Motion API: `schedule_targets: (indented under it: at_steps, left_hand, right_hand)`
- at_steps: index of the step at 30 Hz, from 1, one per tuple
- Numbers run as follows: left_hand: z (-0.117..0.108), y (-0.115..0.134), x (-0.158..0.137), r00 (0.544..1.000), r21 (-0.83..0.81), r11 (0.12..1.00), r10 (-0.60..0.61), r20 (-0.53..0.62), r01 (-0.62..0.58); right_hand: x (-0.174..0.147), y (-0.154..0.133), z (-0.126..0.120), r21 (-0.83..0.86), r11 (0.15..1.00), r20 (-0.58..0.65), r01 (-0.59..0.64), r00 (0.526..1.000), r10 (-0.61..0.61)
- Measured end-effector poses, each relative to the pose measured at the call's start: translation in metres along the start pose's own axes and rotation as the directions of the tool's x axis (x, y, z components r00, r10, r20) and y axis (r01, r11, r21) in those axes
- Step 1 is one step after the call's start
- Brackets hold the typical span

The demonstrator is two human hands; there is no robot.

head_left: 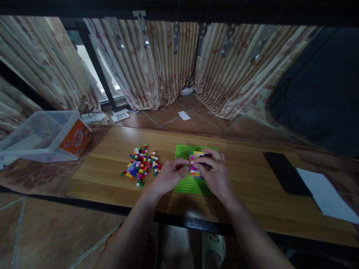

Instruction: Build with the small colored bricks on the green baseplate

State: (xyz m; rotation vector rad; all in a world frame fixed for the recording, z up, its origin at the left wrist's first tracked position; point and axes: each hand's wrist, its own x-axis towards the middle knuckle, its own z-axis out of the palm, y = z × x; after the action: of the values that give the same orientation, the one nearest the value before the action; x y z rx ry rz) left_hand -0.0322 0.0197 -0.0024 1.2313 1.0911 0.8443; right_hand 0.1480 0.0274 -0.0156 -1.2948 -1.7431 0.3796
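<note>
A low structure of colourful toy bricks (195, 173), with white, pink, yellow and orange rows, sits on a green studded baseplate (182, 186). My left hand (170, 175) is at its left side, index finger and thumb curled in against the edge. From the right, my right hand (215, 175) reaches over it, thumb and fingertips pressed on its top and fingers bent round the far side. The hands cover much of the structure, and any single brick between the fingertips is too small to make out. Left of the baseplate lies a pile of loose bricks (140, 164) in many colours.
The wooden table (103, 175) has a dark front edge. A clear plastic bin (42, 149) with an orange label stands at the left. At the right lie a dark flat object (286, 173) and a white sheet (328, 194). Metal hooks (176, 39) hang overhead before curtains.
</note>
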Motion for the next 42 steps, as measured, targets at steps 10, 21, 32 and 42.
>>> schedule_targets:
  at_steps: [10, 21, 32, 42]
  left_hand:
    - [-0.001, -0.001, -0.001, 0.999, 0.045, 0.998, 0.044, 0.006, -0.044]
    - [0.000, -0.003, 0.000, 0.995, 0.097, 0.990, 0.102, -0.004, -0.101]
    - [0.003, 0.000, 0.001, 0.993, 0.037, 0.994, 0.106, -0.041, -0.105]
    - [0.004, 0.010, -0.007, 0.944, 0.441, 0.850, 0.330, -0.025, -0.286]
  right_hand:
    - [-0.003, 0.000, 0.005, -0.011, 0.999, -0.061, 0.034, 0.998, -0.034]
    - [-0.010, -0.003, 0.002, -0.195, 0.957, -0.036, 0.213, 0.974, -0.224]
    - [-0.014, -0.005, -0.003, -0.199, 0.964, -0.018, 0.175, 0.983, -0.182]
    - [-0.010, -0.026, -0.016, 0.002, 0.982, 0.088, 0.188, 0.978, -0.187]
